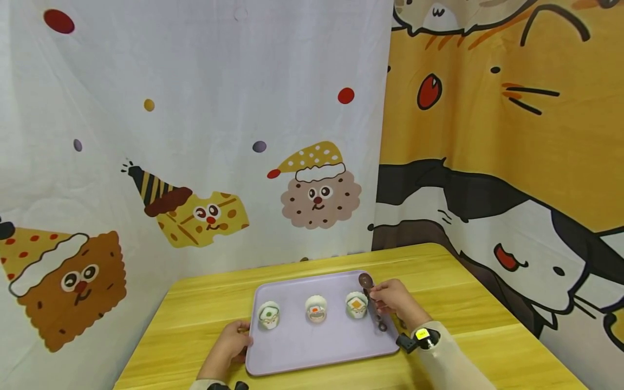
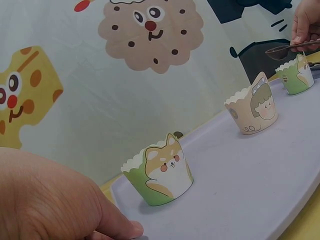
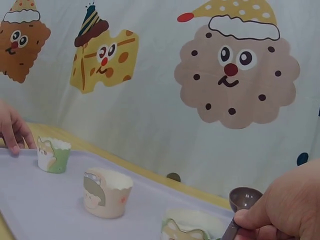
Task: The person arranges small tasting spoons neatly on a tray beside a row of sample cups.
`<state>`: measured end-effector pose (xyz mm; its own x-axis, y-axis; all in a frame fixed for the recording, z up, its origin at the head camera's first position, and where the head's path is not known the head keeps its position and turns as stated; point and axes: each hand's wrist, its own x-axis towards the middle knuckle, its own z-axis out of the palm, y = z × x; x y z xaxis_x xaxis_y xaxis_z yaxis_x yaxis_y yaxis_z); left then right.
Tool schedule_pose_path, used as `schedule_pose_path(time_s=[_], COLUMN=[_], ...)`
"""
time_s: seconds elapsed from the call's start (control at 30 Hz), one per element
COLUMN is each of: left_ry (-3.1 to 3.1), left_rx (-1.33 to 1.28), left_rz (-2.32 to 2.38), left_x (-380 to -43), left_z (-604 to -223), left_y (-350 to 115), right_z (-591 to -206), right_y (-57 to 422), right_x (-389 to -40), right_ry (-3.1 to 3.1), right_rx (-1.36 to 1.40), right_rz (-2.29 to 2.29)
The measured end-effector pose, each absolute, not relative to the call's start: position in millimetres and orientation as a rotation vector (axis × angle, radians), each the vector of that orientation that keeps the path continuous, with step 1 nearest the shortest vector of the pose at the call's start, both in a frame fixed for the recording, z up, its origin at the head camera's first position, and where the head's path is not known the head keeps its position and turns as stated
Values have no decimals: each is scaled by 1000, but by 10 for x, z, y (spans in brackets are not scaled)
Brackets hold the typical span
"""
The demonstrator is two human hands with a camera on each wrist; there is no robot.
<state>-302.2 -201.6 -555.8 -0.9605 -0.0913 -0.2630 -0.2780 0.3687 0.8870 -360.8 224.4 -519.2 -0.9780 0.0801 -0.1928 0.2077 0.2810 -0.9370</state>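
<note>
My right hand (image 1: pixel 396 299) pinches a brown measuring spoon (image 1: pixel 365 280) by its handle, above the right side of a lilac tray (image 1: pixel 312 349). In the right wrist view the spoon's round bowl (image 3: pixel 245 197) faces up; I cannot see anything in it. Three paper baking cups stand in a row on the tray: a green dog cup (image 2: pixel 159 172) at left, a pink cup with a girl's face (image 2: pixel 252 107) in the middle, and another green cup (image 1: pixel 357 305) beside the right hand. My left hand (image 1: pixel 233 342) grips the tray's left rim, thumb on top.
Another dark spoon-like piece (image 1: pixel 382 326) lies on the tray under the right hand, partly covered. The tray lies on a yellow wood-grain table (image 1: pixel 209 298). Cartoon-printed curtains (image 1: pixel 312 65) hang behind and to the right of it.
</note>
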Motion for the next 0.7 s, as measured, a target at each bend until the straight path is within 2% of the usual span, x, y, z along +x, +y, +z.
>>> schedule_pose_path(time_s=[0.7], left_ry=[2448], left_rx=[-329], left_rz=[1648], left_x=[-3036], left_z=[-5582], left_y=[-2026], right_z=[-5139], right_y=[1879], right_x=[-3552], right_ry=[2388], right_rx=[232], right_rz=[-1873])
